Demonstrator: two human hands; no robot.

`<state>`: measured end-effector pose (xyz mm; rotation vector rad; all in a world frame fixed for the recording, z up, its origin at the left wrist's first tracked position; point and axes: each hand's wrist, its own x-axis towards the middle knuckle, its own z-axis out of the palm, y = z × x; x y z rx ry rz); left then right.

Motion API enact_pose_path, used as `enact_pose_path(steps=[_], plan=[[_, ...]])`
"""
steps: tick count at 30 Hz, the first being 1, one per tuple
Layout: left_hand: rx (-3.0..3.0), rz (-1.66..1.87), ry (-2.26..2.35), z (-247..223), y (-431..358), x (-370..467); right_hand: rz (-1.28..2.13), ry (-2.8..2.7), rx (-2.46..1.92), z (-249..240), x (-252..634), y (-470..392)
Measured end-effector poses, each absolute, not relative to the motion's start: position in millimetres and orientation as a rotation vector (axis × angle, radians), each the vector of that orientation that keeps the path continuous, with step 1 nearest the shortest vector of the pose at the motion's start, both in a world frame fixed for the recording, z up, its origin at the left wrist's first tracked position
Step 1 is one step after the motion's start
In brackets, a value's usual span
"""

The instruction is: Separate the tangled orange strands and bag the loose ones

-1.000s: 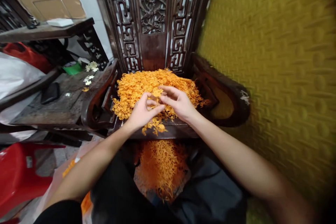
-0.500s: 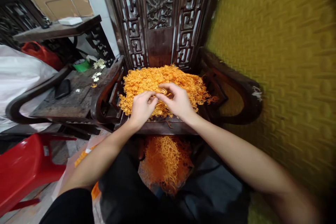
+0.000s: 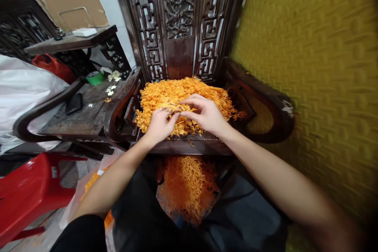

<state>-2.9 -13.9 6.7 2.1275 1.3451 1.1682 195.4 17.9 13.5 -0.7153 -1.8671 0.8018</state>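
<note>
Head view: left hand (image 3: 161,125) pinches a small orange piece (image 3: 176,107); right hand (image 3: 209,116) beside it, thumb and fingers parted, grip cannot be told. Piece before the orange pile (image 3: 159,91), heaped on a carved wooden chair (image 3: 189,148).

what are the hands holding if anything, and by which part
A small orange piece, in the fingertips of the left hand, the right hand close by; exactly where it is pinched cannot be made out.

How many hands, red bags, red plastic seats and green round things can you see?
Hands: 2, the left hand and right hand
Red bag: 1
Red plastic seat: 1
Green round thing: 1
Total: 5
</note>
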Motion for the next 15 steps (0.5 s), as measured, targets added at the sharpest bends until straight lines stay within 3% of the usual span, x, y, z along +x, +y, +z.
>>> enact_pose_path(steps=[5, 15], plan=[[1.675, 1.114, 1.183, 9.6, -11.9, 1.9, 0.605, -1.947, -0.796, 14.7, 195.0, 12.0], [1.643, 1.072, 1.169, 20.9, -14.3, 7.6, 0.736, -1.908, -0.682, 17.8, 199.7, 6.7]])
